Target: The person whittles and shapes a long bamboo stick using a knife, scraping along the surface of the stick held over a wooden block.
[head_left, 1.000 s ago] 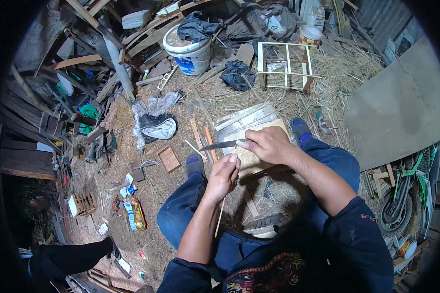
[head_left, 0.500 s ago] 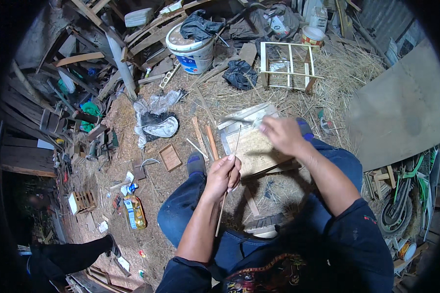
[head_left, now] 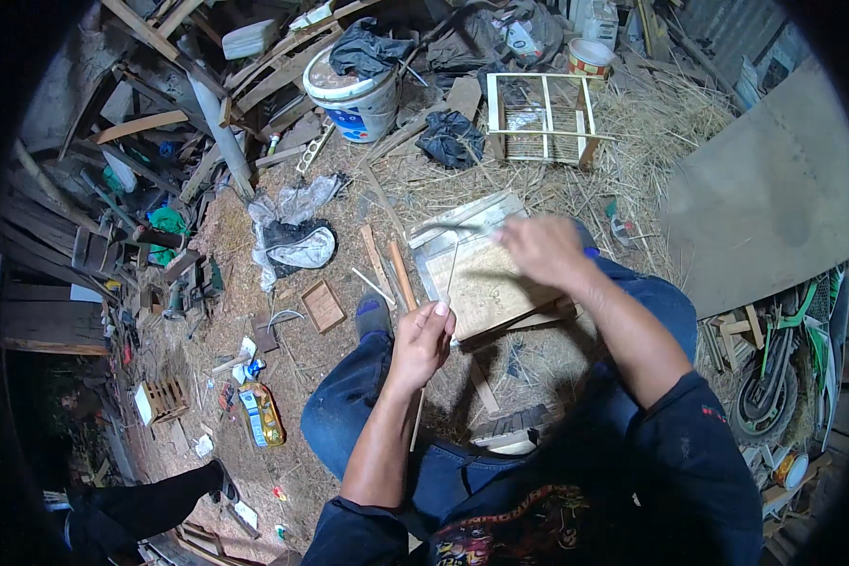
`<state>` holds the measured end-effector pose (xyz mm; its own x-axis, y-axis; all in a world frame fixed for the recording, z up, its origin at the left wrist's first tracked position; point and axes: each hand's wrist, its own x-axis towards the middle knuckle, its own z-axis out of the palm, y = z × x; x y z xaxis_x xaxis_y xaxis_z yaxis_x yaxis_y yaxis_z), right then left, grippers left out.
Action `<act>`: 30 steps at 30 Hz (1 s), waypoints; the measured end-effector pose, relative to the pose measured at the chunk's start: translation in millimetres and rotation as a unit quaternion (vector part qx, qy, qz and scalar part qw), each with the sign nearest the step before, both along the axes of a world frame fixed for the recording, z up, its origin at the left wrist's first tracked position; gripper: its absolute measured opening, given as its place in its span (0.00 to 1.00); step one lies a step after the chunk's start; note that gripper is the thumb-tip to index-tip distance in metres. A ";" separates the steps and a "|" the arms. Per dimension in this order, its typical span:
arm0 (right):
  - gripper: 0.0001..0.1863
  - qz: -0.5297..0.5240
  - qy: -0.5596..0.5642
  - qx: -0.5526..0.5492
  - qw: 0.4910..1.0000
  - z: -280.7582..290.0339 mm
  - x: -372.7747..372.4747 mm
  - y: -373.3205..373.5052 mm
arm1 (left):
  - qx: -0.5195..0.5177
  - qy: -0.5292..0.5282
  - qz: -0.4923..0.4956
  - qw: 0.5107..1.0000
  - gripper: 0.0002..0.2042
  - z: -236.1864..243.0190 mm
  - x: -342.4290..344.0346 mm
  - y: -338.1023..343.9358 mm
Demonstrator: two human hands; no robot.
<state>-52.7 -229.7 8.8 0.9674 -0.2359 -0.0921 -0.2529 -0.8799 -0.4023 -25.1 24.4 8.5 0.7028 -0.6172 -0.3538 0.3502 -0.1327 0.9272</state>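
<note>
A thin wooden stick slants upward through my left hand, whose fingers are wrapped round it. Its lower end comes out below my fist and reaches toward my lap. My right hand is closed, smeared by motion, above the right part of a pale wooden board. From it a dark knife points left, crossing close to the stick's upper tip. The knife is blurred, and I cannot tell if it touches the stick. The board lies between my knees, with a grey strip along its left edge.
Left of the board lie a round wooden handle and a small wooden tray. A slatted wooden frame and a white bucket stand beyond. An oil bottle and another person's leg are at left; a large sheet is at right.
My right hand and the knife have shifted slightly, still blurred above the board. My left hand keeps its grip on the stick. The whole view has shifted a little.
</note>
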 end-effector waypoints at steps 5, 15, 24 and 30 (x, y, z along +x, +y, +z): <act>0.25 -0.008 -0.112 0.039 0.993 -4.8 -3.7 -8.3 | 0.029 -0.073 0.016 0.997 0.19 -14.4 8.0 2.3; 0.23 0.149 -0.133 0.058 0.978 6.4 -19.3 47.6 | 0.020 -0.105 0.006 0.994 0.18 -16.6 6.6 -0.6; 0.23 -0.057 -0.104 -0.005 0.993 -17.7 6.1 -26.7 | -0.010 -0.011 0.010 1.000 0.18 -11.9 -2.8 1.8; 0.22 0.085 -0.154 0.051 0.983 3.1 -17.0 45.0 | 0.059 -0.123 0.030 0.990 0.17 -14.3 5.1 -5.8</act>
<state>-69.7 -184.7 11.9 0.9777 -0.0731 0.1970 0.0421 -0.8503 -0.5246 -19.9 18.6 -5.8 0.8114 -0.5357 -0.2338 0.1259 -0.2305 0.9649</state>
